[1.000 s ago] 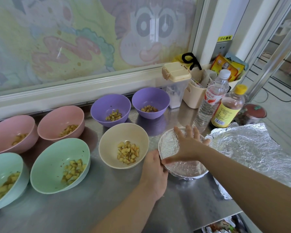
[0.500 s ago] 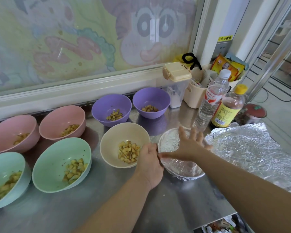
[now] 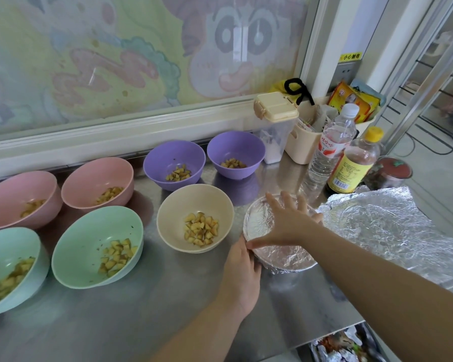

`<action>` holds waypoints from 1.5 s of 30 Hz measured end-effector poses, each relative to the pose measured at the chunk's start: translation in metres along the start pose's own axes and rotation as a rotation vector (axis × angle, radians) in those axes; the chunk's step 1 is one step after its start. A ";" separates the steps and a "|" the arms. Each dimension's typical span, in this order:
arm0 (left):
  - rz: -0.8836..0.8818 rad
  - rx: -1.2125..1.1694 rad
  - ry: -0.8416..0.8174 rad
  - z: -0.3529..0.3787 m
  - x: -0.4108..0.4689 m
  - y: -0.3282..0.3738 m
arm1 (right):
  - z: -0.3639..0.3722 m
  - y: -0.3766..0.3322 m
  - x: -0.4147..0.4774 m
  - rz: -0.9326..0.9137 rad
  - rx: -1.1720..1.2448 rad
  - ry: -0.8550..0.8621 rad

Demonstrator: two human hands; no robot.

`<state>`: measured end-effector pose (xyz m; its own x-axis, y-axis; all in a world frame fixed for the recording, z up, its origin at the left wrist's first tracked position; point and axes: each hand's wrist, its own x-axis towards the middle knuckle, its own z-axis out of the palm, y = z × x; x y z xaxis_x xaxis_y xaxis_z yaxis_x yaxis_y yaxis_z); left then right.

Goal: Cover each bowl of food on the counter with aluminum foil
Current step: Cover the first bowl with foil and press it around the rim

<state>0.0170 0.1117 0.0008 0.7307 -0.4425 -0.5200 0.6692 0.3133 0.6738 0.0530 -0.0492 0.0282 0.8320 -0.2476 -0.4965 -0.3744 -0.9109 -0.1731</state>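
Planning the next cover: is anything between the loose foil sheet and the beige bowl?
Yes: the foil-covered bowl, with the right hand and left hand on it, sits between the foil sheet and the beige bowl.

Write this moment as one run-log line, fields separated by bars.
right hand: spread on foil-covered bowl | left hand: at its near rim | nearest uncovered: beige bowl | foil sheet: right of covered bowl

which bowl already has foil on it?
The rightmost bowl, under the right hand, just right of the beige bowl. Its top is wrapped silver; the other seven stand open, diced food showing.
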 end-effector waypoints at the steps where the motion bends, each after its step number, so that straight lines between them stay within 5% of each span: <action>1: -0.014 0.002 -0.022 0.001 0.000 0.002 | -0.001 -0.001 -0.001 0.005 -0.002 -0.004; 10: -0.193 0.163 -0.107 -0.015 0.022 0.033 | -0.004 -0.006 -0.004 0.036 -0.014 -0.001; 21: -0.066 -0.208 -0.053 0.002 0.047 0.029 | -0.003 0.001 -0.003 0.215 0.158 -0.005; 32: 0.078 -0.041 0.015 0.021 0.009 -0.001 | -0.003 0.007 0.006 -0.013 -0.014 -0.029; 45: -0.057 -0.414 0.212 0.011 0.021 0.019 | -0.002 0.003 0.001 0.164 0.069 -0.011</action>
<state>0.0434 0.0987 0.0080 0.6739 -0.3007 -0.6749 0.6752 0.6216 0.3972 0.0534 -0.0530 0.0290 0.7530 -0.3869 -0.5323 -0.5321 -0.8339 -0.1465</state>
